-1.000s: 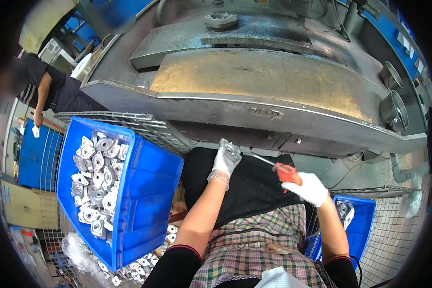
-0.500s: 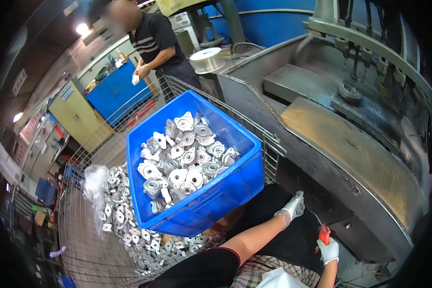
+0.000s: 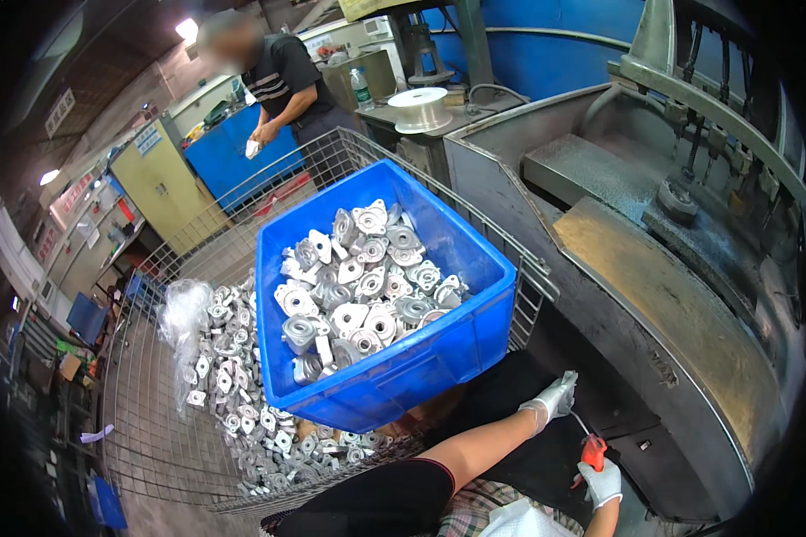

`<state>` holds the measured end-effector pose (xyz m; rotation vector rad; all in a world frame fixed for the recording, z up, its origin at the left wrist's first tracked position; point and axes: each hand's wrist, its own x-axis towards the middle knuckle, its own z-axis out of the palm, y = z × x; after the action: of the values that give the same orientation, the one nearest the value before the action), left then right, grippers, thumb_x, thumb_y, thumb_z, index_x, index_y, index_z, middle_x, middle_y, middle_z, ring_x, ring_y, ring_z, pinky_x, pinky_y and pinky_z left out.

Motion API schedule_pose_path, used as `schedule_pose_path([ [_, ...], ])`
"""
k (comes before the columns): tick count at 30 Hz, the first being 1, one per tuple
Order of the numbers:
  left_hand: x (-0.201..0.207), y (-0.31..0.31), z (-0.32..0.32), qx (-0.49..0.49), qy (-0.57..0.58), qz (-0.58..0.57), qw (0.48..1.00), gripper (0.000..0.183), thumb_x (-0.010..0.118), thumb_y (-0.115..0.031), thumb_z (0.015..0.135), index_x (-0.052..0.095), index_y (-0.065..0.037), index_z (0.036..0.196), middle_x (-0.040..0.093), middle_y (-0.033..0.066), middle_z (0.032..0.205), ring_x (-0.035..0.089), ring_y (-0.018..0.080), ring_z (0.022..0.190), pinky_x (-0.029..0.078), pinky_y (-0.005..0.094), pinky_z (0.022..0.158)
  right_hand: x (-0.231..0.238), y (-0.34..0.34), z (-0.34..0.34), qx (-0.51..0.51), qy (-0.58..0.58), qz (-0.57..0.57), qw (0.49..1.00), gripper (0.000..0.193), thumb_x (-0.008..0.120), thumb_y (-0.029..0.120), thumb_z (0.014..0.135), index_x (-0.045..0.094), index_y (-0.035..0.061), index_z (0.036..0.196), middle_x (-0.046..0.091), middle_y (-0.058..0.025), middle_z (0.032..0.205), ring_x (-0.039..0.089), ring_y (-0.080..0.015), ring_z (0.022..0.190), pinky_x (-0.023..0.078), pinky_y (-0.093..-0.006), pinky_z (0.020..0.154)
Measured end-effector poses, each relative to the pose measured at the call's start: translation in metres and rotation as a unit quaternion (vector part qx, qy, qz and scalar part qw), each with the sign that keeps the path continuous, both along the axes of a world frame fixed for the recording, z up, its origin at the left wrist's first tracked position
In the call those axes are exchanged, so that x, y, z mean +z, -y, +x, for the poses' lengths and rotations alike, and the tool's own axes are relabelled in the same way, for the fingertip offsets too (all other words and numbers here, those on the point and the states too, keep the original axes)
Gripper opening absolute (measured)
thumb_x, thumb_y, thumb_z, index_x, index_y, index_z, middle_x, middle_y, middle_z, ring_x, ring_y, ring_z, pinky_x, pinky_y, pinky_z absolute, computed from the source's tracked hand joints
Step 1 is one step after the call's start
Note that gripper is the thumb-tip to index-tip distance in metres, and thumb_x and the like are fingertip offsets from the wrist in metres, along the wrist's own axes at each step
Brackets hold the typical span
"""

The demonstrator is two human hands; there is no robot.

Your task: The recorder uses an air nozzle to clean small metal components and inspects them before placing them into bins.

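Note:
My left hand point(image 3: 554, 400), in a pale glove, reaches out over my dark-clothed lap. Its fingers are closed, and whatever they hold is hidden. Lower and to the right, my white-gloved right hand point(image 3: 604, 484) grips a red air blow gun point(image 3: 593, 453). The gun's thin nozzle points up toward the left hand. A blue plastic crate point(image 3: 394, 380) stands tilted to the left of my hands. Inside it lie many grey metal castings point(image 3: 372, 282) with round holes and flanges.
The crate rests on a wire-mesh cage point(image 3: 166, 447) holding more castings point(image 3: 269, 430) and clear plastic film point(image 3: 184, 313). A grey metal machine point(image 3: 600, 313) with an open basin flanks my right. Beyond the cage a person point(image 3: 287, 85) stands. A white spool point(image 3: 418, 112) sits behind.
The view has shifted, so the crate and machine appear farther right. My right hand has moved left with the blow gun, bringing its nozzle closer to my left hand.

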<state>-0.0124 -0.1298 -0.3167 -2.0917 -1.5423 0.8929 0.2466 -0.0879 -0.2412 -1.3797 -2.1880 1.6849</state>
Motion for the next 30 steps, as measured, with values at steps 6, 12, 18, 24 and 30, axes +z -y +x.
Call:
schedule_pose_path([
  [6, -0.004, 0.003, 0.007, -0.001, -0.164, -0.020, 0.986, 0.037, 0.051, -0.017, 0.092, 0.058, -0.002, 0.125, 0.059, 0.0177, 0.125, 0.056, 0.0386, 0.113, 0.027, 0.0579, 0.109, -0.008, -0.004, 0.000, -0.059, 0.024, -0.010, 0.998, 0.014, 0.068, 0.010, 0.080, 0.061, -0.0005, 0.087, 0.062, -0.0104, 0.061, 0.049, -0.0163, 0.036, 0.037, -0.0302, 0.033],
  [12, 0.024, 0.008, 0.007, 0.025, 0.018, -0.035, 0.999, 0.043, 0.047, -0.023, 0.095, 0.049, -0.008, 0.135, 0.050, 0.0122, 0.138, 0.049, 0.0383, 0.124, 0.027, 0.0591, 0.108, 0.009, -0.005, -0.027, -0.106, -0.047, -0.047, 0.992, 0.015, 0.068, 0.008, 0.081, 0.061, -0.0020, 0.090, 0.062, -0.0089, 0.065, 0.061, -0.0180, 0.053, 0.048, -0.0316, 0.050],
  [18, 0.009, 0.005, 0.003, 0.064, 0.017, -0.030, 0.997, 0.044, 0.041, -0.025, 0.096, 0.048, -0.008, 0.136, 0.047, 0.0116, 0.140, 0.041, 0.0406, 0.130, 0.027, 0.0608, 0.108, 0.018, 0.010, -0.034, -0.015, -0.026, -0.046, 0.998, 0.017, 0.070, 0.005, 0.080, 0.062, -0.0031, 0.093, 0.062, -0.0086, 0.067, 0.061, -0.0173, 0.054, 0.048, -0.0317, 0.051],
  [24, 0.021, 0.008, 0.005, 0.070, 0.057, -0.029, 0.996, 0.044, 0.041, -0.027, 0.096, 0.046, -0.014, 0.139, 0.040, 0.0096, 0.147, 0.035, 0.0398, 0.135, 0.023, 0.0616, 0.110, -0.016, -0.011, -0.019, -0.078, -0.051, -0.006, 0.996, 0.017, 0.067, 0.012, 0.083, 0.061, 0.0006, 0.093, 0.063, -0.0099, 0.062, 0.044, -0.0143, 0.033, 0.032, -0.0284, 0.031],
  [30, 0.006, -0.006, 0.021, 0.034, 0.004, -0.032, 0.999, 0.045, 0.044, -0.027, 0.095, 0.047, -0.011, 0.137, 0.041, 0.0094, 0.146, 0.037, 0.0395, 0.133, 0.023, 0.0610, 0.110, -0.023, 0.010, 0.008, -0.050, -0.020, -0.011, 0.999, 0.020, 0.068, 0.010, 0.082, 0.062, -0.0009, 0.097, 0.065, -0.0087, 0.066, 0.052, -0.0148, 0.043, 0.040, -0.0280, 0.038],
])
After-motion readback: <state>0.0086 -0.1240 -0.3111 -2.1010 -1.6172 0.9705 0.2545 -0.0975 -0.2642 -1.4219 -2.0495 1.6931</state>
